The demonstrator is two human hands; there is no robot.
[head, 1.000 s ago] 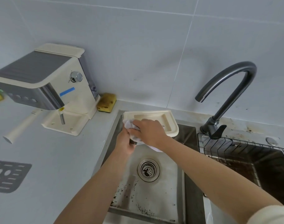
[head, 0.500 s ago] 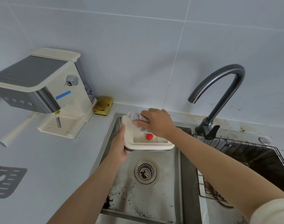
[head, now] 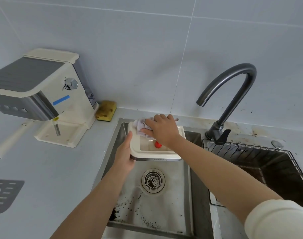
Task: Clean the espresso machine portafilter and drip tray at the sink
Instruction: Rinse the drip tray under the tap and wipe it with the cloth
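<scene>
Pressed flat on a crumpled white cloth (head: pixel 141 127), the right hand (head: pixel 162 132), fingers spread and curled over the fabric, pinning it into the far left corner of the cream drip tray (head: pixel 166 155). Clamped on that tray's left edge, the left hand (head: pixel 124 155), thumb over the rim, palm and fingers beneath, holding it level above the sink basin (head: pixel 171 200). Just right of the cloth, inside the tray and half hidden by the right wrist, a small red float (head: pixel 158 144). Along the tray's near wall, a metallic strip with lettering too small to read with certainty.

Directly below the held tray, the round drain strainer (head: pixel 153 180). Nearer the camera from there, dark coffee grounds (head: pixel 130 202) scattered over the basin floor. Right of the right forearm, a wire rack (head: pixel 247 149) over a second, darker basin. Beyond that rack, a dark curved faucet (head: pixel 233 87), spout arching toward the tray.

Left of the gripping left hand, across grey counter (head: pixel 61 178), a cream espresso machine (head: pixel 43 90) with blue tape on its side. Between machine and sink, against the wall, a stained yellow sponge (head: pixel 106 110). Far left, at the frame edge, a grey slotted grate (head: pixel 4 194) lying flat. No portafilter identifiable for certain.
</scene>
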